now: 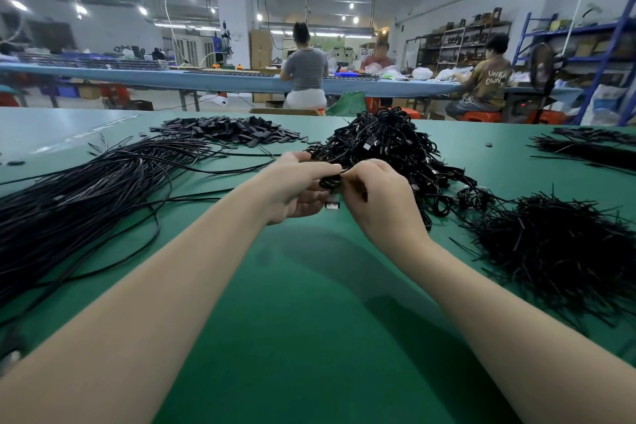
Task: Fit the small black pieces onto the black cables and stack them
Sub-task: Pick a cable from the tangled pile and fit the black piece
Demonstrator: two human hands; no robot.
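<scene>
Holding: both hands meet above the green table (pixel 309 337), just in front of the tangled heap.
Left hand (pixel 296 188): fingers curled round a small coil of black cable (pixel 329 181), thumb on top.
Right hand (pixel 377 198): fingertips pinch the same cable where it meets the left thumb; what sits between the fingertips is too small to tell.
Connector (pixel 332 206): a pale plug end shows below the coil, between the two hands.
Tangled heap (pixel 389 144): coiled cables with pale plugs, just behind the hands and touching them at its near edge.
Small pieces (pixel 227 132): a flat pile of short black sleeves, left of the heap and farther back.
Long cables (pixel 79 196): a loose sheaf left of the heap, running off the table's left side.
Cut ends (pixel 557 248): a bristly dark mound right of the heap, nearer the camera.
Far bundle (pixel 588 148): another sheaf well right of the heap.
Background: three people (pixel 306 69) sit at a blue bench beyond the table.
</scene>
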